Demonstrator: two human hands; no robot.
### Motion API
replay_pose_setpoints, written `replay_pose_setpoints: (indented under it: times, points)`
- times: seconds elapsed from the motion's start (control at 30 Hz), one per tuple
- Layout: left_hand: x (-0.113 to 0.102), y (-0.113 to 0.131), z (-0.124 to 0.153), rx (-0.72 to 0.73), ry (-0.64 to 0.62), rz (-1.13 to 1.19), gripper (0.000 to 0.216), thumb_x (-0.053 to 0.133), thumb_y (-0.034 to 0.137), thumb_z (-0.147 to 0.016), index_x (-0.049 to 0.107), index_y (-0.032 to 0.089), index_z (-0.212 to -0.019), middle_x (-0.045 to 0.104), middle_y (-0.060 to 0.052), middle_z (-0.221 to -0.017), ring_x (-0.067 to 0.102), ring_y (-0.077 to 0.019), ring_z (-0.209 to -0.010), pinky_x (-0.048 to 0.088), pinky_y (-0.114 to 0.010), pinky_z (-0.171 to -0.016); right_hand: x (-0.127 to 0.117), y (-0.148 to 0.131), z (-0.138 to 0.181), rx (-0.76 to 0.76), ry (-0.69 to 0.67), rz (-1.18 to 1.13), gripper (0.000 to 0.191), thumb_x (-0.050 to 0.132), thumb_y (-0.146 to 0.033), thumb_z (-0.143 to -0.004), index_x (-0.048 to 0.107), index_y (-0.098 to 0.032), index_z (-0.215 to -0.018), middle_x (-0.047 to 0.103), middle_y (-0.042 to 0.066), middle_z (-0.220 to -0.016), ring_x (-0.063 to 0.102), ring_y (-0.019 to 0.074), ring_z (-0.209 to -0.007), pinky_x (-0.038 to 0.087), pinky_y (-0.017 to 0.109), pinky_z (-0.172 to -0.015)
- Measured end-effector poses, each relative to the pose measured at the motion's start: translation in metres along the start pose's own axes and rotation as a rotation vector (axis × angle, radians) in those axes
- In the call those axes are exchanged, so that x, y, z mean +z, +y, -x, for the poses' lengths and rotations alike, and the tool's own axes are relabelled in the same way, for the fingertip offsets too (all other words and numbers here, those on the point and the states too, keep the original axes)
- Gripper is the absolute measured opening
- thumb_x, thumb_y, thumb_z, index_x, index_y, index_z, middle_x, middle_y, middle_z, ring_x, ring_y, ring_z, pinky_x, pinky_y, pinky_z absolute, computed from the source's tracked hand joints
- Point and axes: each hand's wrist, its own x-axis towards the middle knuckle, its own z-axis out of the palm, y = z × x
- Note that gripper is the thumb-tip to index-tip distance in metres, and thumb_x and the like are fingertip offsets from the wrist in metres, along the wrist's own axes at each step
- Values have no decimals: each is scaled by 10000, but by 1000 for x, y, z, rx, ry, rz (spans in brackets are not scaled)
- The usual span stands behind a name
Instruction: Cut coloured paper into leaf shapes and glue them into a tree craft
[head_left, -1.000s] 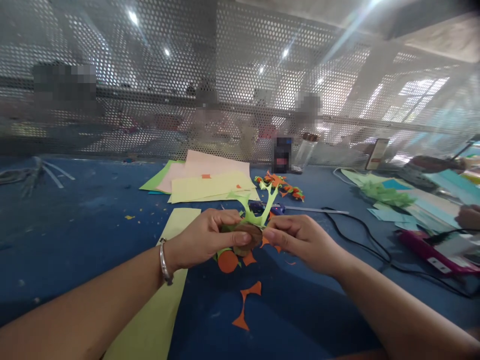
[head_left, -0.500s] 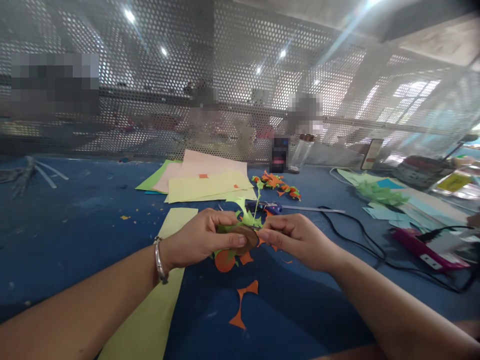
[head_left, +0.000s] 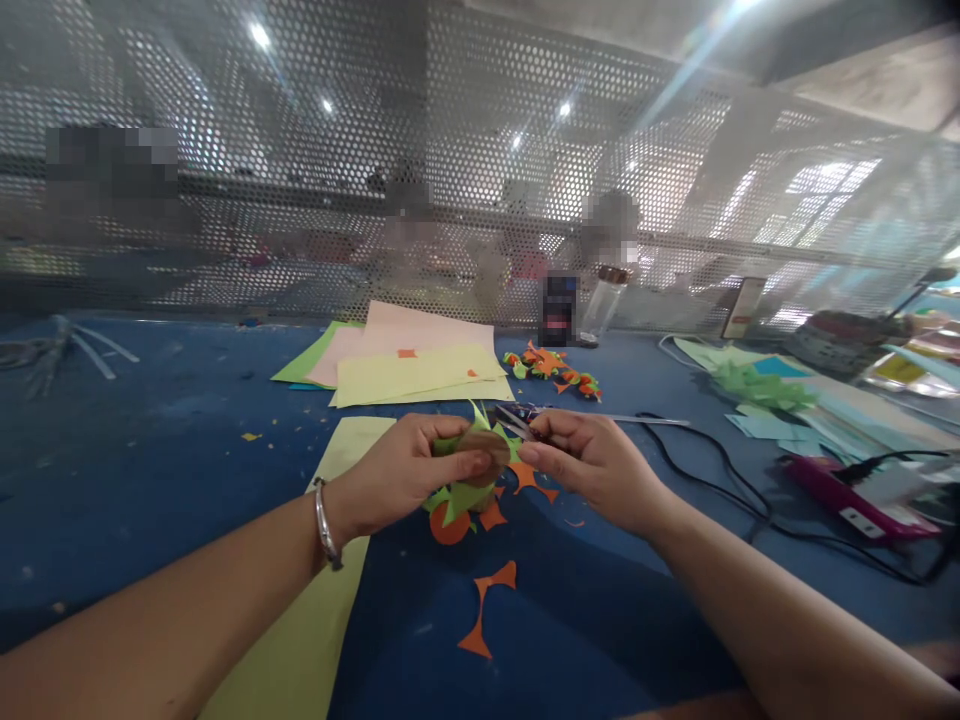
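My left hand [head_left: 401, 472] is closed around a small paper piece [head_left: 472, 462]: a brown disc with green spiky leaves and orange bits hanging below it. My right hand [head_left: 592, 462] pinches the right edge of the same piece with thumb and forefinger, just above the blue table [head_left: 150, 440]. A silver bangle [head_left: 325, 522] sits on my left wrist. An orange paper scrap [head_left: 487, 608] lies on the table below my hands.
Yellow, pink and green paper sheets [head_left: 405, 365] lie behind my hands; a yellow strip [head_left: 300, 640] runs under my left arm. Scissors [head_left: 577, 415], orange-green cuttings [head_left: 555, 368], a black cable [head_left: 720, 470], a pink tool [head_left: 855, 500] and more paper [head_left: 780, 395] are at right. A perforated metal screen [head_left: 450, 180] backs the table.
The green stem that stood up from the piece has folded down against the brown disc. Both hands have risen slightly and turned the piece.
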Motion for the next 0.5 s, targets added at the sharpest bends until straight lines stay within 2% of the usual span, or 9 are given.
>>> replay_pose_setpoints:
  times: [0.1, 0.23, 0.4, 0.5]
  points:
    - [4, 0, 1, -1, -20, 5, 263, 792, 361, -818, 717, 158, -966, 734, -32, -909, 660, -141, -805, 503, -274, -772, 7, -1, -1, 15, 8, -40, 394, 736, -541, -823, 581, -178, -820, 447, -53, -654, 355, 94, -580, 282, 240, -528]
    - [8, 0, 1, 13, 5, 81, 263, 839, 300, -767, 669, 168, -919, 718, -1, -871, 657, -128, -798, 501, -264, -776, 14, -2, -1, 24, -16, -107, 349, 750, -488, -822, 590, -178, -807, 421, -66, -619, 325, 78, -545, 261, 227, -503]
    - [13, 2, 2, -42, 101, 263, 264, 865, 268, -731, 679, 171, -891, 729, -5, -842, 663, -125, -756, 509, -254, -750, 16, -1, -1, -9, 98, -220, 340, 785, -455, -794, 605, -168, -813, 452, -55, -646, 345, 74, -558, 278, 214, -492]
    - [14, 7, 4, -35, 55, 416, 203, 789, 316, -803, 736, 160, -920, 753, -57, -918, 687, -163, -825, 535, -285, -808, 17, -2, -1, -12, 161, -345, 344, 790, -457, -793, 613, -164, -834, 451, -63, -623, 305, 56, -509, 235, 206, -448]
